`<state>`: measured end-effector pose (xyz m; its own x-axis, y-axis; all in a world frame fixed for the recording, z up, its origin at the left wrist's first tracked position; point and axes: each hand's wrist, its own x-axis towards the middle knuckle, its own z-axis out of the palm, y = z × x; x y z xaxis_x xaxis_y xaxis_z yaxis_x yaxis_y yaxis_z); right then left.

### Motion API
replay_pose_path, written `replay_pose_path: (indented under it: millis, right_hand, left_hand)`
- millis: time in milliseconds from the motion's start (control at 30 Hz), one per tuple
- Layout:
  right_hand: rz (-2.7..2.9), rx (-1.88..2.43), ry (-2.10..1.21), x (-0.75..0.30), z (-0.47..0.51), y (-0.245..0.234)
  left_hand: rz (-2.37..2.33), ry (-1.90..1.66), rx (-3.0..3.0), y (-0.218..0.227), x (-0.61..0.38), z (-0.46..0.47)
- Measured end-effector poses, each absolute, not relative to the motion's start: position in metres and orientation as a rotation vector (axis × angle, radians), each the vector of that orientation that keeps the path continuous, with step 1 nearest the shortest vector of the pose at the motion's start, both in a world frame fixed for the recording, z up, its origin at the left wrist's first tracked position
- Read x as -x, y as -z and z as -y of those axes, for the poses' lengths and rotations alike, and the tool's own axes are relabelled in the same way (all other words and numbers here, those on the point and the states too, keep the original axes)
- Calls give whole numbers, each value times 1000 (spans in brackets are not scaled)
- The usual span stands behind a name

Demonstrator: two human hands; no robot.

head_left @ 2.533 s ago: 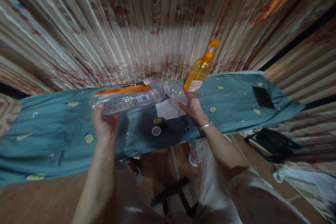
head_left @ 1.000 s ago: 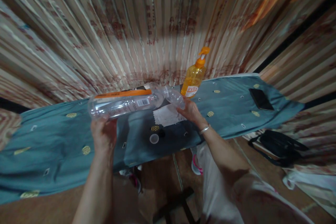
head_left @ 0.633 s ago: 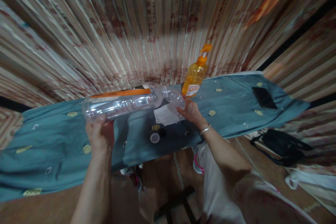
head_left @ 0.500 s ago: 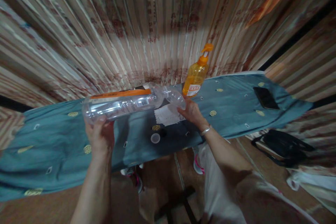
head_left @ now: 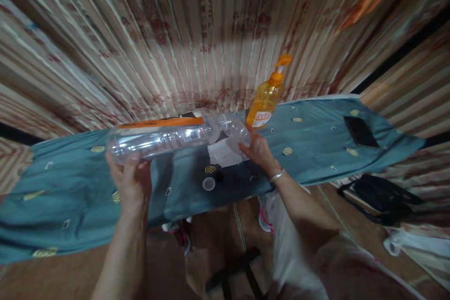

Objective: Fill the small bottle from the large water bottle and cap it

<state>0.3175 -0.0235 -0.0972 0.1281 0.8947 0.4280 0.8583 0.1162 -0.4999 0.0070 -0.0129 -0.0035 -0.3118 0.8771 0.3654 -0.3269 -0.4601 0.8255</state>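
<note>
A large clear plastic bottle (head_left: 165,138) with an orange-striped label lies on its side in the air above the table. My left hand (head_left: 133,176) is closed around its base end. My right hand (head_left: 258,150) grips a smaller clear plastic piece (head_left: 235,129), rounded at its end, which meets the bottle's neck end; its exact kind I cannot make out. Beneath it on the cloth is a white paper tissue (head_left: 227,153). A small round translucent cap (head_left: 208,183) lies nearer to me, beside a dark round thing (head_left: 219,176).
An orange pump bottle (head_left: 264,103) stands just behind my right hand. A black phone (head_left: 360,132) rests on the teal cloth (head_left: 312,150) at the right. Pleated curtains (head_left: 183,47) hang behind the table. On the floor side at right is a black bag (head_left: 379,197).
The large bottle and my left hand have shifted slightly left. The rest of the scene has moved a little with the camera; both holds stay the same.
</note>
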Motion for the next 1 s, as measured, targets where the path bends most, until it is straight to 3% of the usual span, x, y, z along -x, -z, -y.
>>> replay_pose_path:
  millis: [1000]
  right_hand:
    - [1700,1742,-42,-315,26,101]
  left_hand:
    - [-857,-1904,-1152,-2,-10,10]
